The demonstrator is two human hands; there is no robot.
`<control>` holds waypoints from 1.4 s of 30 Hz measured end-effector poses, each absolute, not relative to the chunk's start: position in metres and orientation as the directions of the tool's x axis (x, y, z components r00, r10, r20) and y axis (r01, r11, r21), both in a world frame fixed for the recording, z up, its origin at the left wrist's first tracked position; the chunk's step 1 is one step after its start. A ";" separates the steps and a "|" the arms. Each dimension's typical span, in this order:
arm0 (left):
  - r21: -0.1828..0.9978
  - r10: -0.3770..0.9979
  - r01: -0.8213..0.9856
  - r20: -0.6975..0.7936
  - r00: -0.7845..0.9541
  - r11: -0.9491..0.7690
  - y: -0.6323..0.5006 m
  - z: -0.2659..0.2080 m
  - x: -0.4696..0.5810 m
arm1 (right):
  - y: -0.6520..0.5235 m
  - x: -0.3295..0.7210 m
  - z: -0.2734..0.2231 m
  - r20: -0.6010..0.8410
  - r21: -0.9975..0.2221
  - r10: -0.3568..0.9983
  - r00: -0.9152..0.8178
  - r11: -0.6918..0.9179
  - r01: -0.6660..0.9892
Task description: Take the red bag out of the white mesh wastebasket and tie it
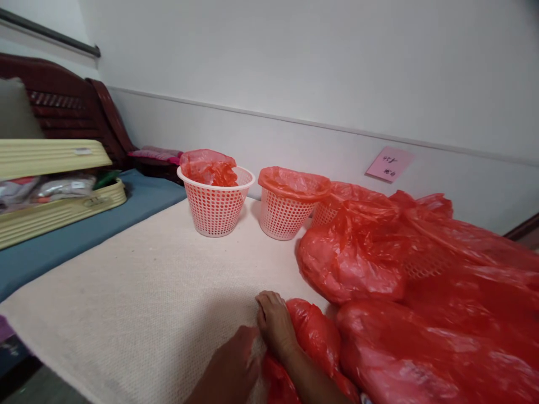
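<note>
My right hand (275, 325) rests palm down beside a filled red plastic bag (318, 331), with its forearm across the bag. The fingers look loosely bent and apart from the thumb, and no held thing shows. My left hand (242, 359) is low in the view, left of the same bag and smeared by motion; its fingers cannot be made out. Just right of the bag lie larger filled red bags (404, 348) and a knotted-looking red bag (353, 258). A pale cloth (147, 297) covers the surface under both hands.
Behind the hands stand a white perforated basket (217, 210) with red plastic inside and another basket (282, 216) lined with a red bag. A pink note (389, 164) is on the wall. Yellow trays (54, 160) with packets are at left, on blue cloth (155, 188).
</note>
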State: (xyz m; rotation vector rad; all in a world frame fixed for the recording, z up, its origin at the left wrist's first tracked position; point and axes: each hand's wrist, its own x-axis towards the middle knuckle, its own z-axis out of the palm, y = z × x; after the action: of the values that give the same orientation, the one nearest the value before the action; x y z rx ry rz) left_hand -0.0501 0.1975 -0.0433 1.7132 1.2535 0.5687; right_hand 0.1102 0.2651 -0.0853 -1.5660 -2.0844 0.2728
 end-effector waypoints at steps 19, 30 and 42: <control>0.331 0.928 0.943 0.363 -0.086 -0.042 0.470 0.120 -0.167 | 0.268 0.114 -0.091 0.274 -0.599 0.952 -0.136 0.279 0.751; 0.293 0.898 0.956 0.412 -0.158 0.033 0.478 0.109 -0.163 | 0.267 0.113 -0.089 0.240 -0.640 0.966 -0.099 0.234 0.732; 0.346 0.902 0.938 0.409 -0.139 -0.012 0.529 0.113 -0.115 | 0.265 0.115 -0.087 0.194 -0.641 0.975 -0.106 0.208 0.739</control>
State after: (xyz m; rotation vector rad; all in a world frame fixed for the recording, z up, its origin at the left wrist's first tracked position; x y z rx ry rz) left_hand -0.1154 0.5292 0.1134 2.1024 2.2524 0.8886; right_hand 0.1147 0.2646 -0.0873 -1.5864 -1.9041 0.5231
